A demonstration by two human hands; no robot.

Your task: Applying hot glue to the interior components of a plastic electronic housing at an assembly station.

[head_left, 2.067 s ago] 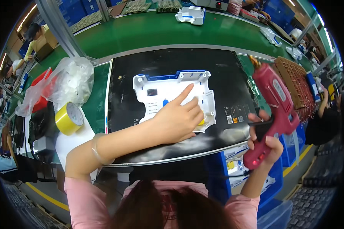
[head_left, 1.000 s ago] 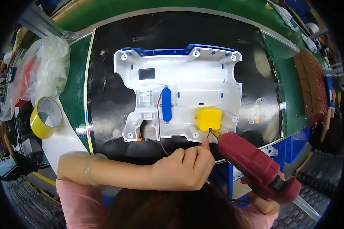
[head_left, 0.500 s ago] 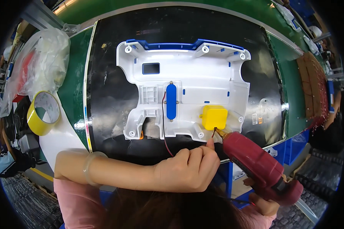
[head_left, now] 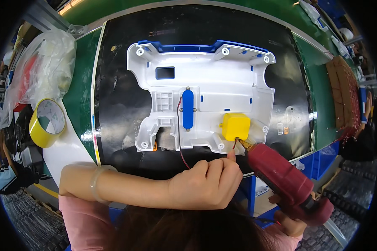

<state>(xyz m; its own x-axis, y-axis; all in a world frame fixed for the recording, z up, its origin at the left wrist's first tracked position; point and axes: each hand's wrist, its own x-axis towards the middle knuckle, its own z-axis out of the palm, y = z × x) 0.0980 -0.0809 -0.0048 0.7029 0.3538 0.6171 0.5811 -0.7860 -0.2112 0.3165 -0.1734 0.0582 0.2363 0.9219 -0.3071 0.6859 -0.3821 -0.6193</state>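
A white plastic housing shell [head_left: 222, 94] with a blue rim lies hollow side up. Mounted inside are a blue oblong part [head_left: 188, 109] with screws at its ends and a yellow rounded box [head_left: 236, 126]. My left hand [head_left: 207, 184] is closed, its fingertips pinching a thin reddish wire [head_left: 234, 145] at the box's near edge. My right hand [head_left: 291, 224] wraps the handle of a dark red hot glue gun [head_left: 280, 173]. The gun's nozzle points at the spot where the wire meets the box. A dark red cable [head_left: 180, 142] runs from the blue part toward my left hand.
The shell rests on a black mat [head_left: 117, 104] over a green bench. At left stand a yellow tape roll [head_left: 47, 123] and clear plastic bags [head_left: 54, 67]. A brown cardboard piece [head_left: 341, 92] with many reddish wire ends sits at the right edge.
The glue gun has shifted slightly to the right, its nozzle still at the box's near edge. The shell sits marginally farther away in the picture. My left hand keeps its pinch.
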